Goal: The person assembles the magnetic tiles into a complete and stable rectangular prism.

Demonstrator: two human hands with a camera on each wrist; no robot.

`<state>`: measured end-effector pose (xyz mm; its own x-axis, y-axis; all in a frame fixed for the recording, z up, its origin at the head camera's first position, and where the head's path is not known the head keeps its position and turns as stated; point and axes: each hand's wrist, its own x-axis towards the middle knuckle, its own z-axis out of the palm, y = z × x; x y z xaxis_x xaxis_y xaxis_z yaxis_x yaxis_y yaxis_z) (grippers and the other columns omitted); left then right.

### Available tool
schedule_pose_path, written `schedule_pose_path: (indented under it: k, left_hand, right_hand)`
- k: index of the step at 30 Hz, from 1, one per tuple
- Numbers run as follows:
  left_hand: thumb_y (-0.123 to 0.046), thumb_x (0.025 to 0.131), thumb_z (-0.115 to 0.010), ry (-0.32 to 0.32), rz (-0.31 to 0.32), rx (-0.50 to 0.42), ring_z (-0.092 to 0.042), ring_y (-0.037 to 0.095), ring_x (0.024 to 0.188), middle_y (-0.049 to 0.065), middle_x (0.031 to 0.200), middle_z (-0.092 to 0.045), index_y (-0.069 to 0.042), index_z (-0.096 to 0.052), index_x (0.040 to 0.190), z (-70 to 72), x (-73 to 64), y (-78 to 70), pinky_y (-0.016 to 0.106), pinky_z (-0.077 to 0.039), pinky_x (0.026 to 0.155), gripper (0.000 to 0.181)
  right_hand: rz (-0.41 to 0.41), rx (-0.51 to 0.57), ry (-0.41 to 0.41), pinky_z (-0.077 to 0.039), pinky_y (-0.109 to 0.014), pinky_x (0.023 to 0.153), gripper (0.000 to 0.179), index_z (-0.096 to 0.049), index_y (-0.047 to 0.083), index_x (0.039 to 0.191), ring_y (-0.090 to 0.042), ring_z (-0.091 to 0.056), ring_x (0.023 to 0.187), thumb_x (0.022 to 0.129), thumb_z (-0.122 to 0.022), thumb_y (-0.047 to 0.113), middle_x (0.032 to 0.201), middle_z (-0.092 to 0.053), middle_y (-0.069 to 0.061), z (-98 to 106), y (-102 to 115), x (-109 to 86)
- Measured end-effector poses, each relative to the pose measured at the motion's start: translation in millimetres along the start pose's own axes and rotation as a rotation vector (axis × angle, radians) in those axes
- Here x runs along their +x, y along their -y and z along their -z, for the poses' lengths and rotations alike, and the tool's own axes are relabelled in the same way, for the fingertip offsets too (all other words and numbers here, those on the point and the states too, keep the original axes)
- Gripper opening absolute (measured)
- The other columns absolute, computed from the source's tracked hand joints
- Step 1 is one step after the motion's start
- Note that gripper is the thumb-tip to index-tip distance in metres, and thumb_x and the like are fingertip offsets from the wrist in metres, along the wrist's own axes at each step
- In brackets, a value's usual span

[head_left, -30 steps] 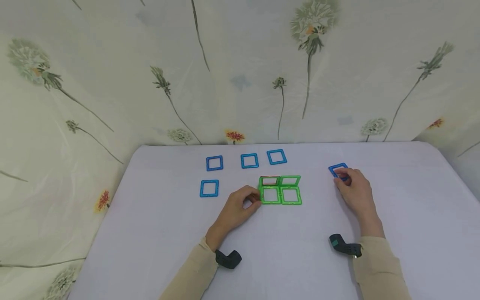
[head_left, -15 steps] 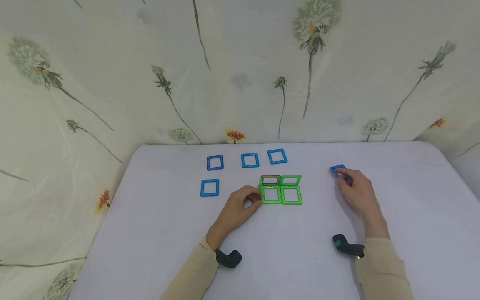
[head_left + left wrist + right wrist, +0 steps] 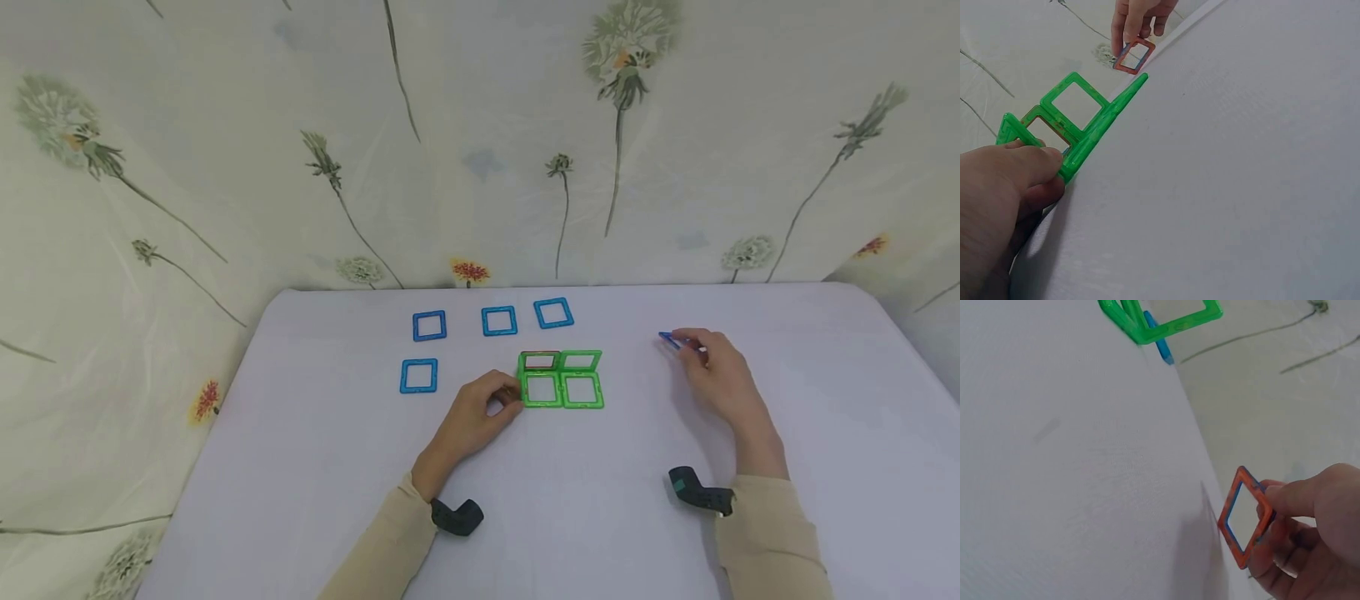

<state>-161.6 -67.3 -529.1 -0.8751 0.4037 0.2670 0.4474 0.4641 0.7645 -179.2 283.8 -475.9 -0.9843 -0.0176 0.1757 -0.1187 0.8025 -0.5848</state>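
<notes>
Two hands, table-top: both at work over a white-covered table [image 3: 585, 500].
R hand [image 3: 718, 379]: pinching one square frame tile [image 3: 1232, 497] btwn thumb & fingers, toward the table's R side, well apart from the green build.
Held tile: blue on one face, orange-red on the other (R wrist view); tilted, seen nearly edge-on in head view; looks raised off the table, w/ a shadow on the table nearby.
L hand [image 3: 472, 417]: thumb & fingers pinching the upright green end tile [image 3: 1015, 128] at the L end of the build.
Green build [image 3: 560, 390]: approx. mid-table, btwn the hands; 2 sq. frames flat side by side in front, 2 more standing along their far edge, R one leaning back.
Back-L frame [image 3: 540, 353]: red inner border, touching the frame to its R.
Blue frames, far row: 3 flat near far edge, apart from one another – L one [image 3: 429, 338], mid one [image 3: 500, 333], R one [image 3: 556, 326], slightly rotated.
Blue frame, nearer [image 3: 418, 389]: flat, just in front of the row's L one, L of the build.
Wrists: black wrist units [image 3: 457, 518] & beige sleeves [image 3: 772, 533], both arms.
Backdrop: pale fabric [image 3: 480, 100] w/ dandelion print, behind table.
</notes>
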Motion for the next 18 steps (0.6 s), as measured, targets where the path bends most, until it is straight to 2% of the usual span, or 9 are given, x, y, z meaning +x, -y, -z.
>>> schedule_pose_path:
  k: [4, 8, 14, 18]
  left_hand:
    - [-0.017, 0.089, -0.065, -0.002, -0.001, -0.001, -0.057, 0.002, 0.084, -0.008, 0.096, -0.063, -0.018, -0.061, 0.108, -0.4, 0.0, -0.1, 0.019, -0.05, 0.077, 0.02]
    - [-0.018, 0.089, -0.065, -0.003, 0.003, 0.001, -0.057, 0.002, 0.084, -0.009, 0.096, -0.062, -0.018, -0.061, 0.108, -0.3, -0.2, -0.3, 0.019, -0.049, 0.077, 0.019]
    - [-0.017, 0.089, -0.065, -0.002, 0.002, 0.007, -0.057, 0.002, 0.083, -0.009, 0.095, -0.062, -0.018, -0.061, 0.108, -0.6, -0.3, 0.0, 0.019, -0.049, 0.077, 0.019]
    - [-0.018, 0.089, -0.065, 0.0, 0.004, 0.012, -0.057, 0.002, 0.083, -0.009, 0.095, -0.062, -0.018, -0.061, 0.108, -0.8, -0.3, 0.3, 0.019, -0.049, 0.077, 0.02]
  right_hand:
    - [0.022, -0.004, -0.075, -0.035, -0.019, 0.064, 0.027, -0.059, 0.002, 0.119, -0.011, -0.045, 0.081, 0.095, -0.05, 0.01, 0.102, -0.057, -0.018, 2, 3, -1.6]
    - [0.024, -0.005, -0.109, -0.034, -0.017, 0.063, 0.026, -0.061, 0.004, 0.117, 0.0, -0.041, 0.078, 0.095, -0.052, 0.012, 0.103, -0.059, -0.017, 6, 4, -2.2]
    - [-0.005, 0.017, -0.096, -0.039, -0.013, 0.063, 0.027, -0.061, 0.004, 0.119, 0.008, -0.043, 0.078, 0.096, -0.049, 0.015, 0.106, -0.058, -0.018, 11, 6, -2.8]
    - [-0.04, 0.041, -0.057, -0.042, -0.015, 0.056, 0.03, -0.059, 0.004, 0.121, 0.009, -0.048, 0.071, 0.099, -0.046, 0.019, 0.104, -0.056, -0.016, 14, 7, -3.9]
